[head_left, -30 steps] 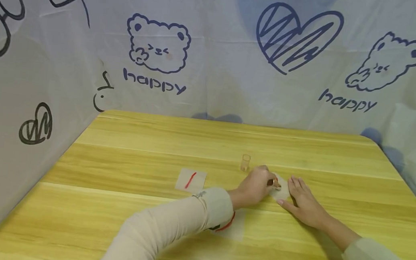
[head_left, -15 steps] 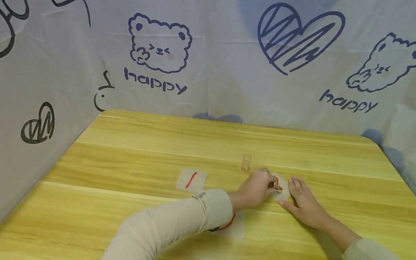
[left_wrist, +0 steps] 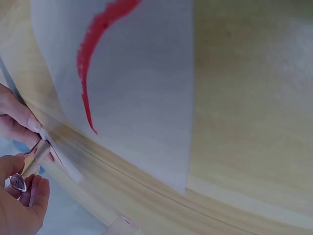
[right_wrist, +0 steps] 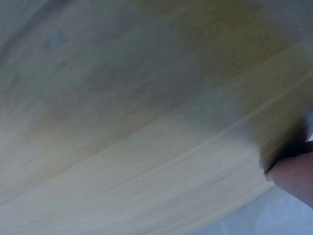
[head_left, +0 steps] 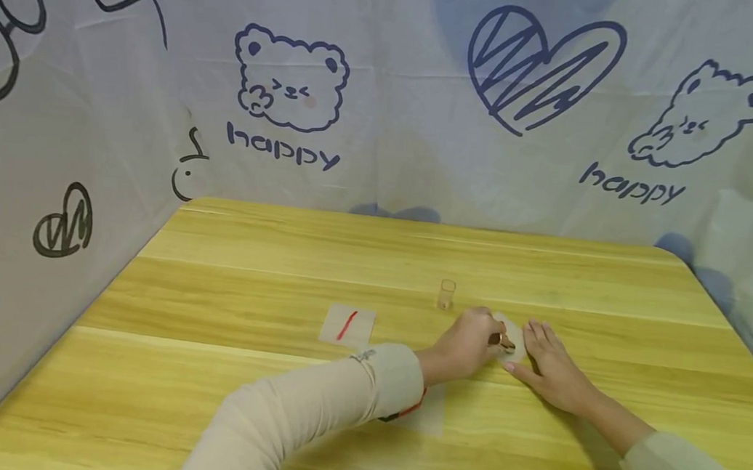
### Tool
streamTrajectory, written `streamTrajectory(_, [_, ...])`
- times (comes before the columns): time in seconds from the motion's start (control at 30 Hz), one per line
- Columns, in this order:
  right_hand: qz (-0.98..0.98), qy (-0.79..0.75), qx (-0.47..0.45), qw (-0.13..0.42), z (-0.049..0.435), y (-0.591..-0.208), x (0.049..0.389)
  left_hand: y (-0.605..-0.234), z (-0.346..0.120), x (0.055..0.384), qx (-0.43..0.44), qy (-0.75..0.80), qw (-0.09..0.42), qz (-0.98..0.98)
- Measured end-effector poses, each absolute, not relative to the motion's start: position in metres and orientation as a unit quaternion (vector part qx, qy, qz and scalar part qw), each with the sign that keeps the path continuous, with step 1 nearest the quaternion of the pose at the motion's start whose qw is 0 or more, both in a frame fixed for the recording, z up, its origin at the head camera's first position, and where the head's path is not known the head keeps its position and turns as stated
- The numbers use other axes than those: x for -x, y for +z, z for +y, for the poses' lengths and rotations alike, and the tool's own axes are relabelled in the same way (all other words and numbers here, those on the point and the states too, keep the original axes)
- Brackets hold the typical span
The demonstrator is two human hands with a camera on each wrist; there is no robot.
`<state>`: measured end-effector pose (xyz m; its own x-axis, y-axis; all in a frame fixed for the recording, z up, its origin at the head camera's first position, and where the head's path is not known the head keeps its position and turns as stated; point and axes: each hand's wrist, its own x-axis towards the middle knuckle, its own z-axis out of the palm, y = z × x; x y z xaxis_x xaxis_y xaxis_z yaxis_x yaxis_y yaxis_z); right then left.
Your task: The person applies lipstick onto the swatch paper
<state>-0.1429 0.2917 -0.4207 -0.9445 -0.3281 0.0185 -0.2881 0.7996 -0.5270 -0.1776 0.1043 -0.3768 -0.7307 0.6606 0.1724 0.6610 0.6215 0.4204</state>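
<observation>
Three papers, a clear cup and a gold tube on a wooden table

Far left: table edge, slanting along the left cloth wall; a broad run of bare wood lies between it and the first paper.

Left paper, one: flat, bearing a slanted red stroke, well apart from your fingers.

Near paper, one: flat, partly under your left sleeve, bearing a curved red stroke that the left wrist view shows large.

Clear cup, one: small, see-through, upright just beyond your left hand; contents too small to tell. Bare wood runs from it to the back table edge.

Your left hand: fingers curled, grasping the gold tube between thumb and fingertips, its far end at the right paper; whether it touches, you cannot tell.

Right paper, one: between your two hands, with a red mark.

Your right hand: laid down, fingers extended, thumb at the right paper's near edge. Bare wood stretches from there to the right table edge.
</observation>
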Motion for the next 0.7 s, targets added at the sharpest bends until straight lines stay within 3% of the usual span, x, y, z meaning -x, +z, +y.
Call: streamTrajectory(0.7, [0.950, -0.259, 0.173, 0.023, 0.2927, -0.4246, 0.1433, -0.3802, 0.1066, 0.1720, 0.390, -0.225, 0.008, -0.893])
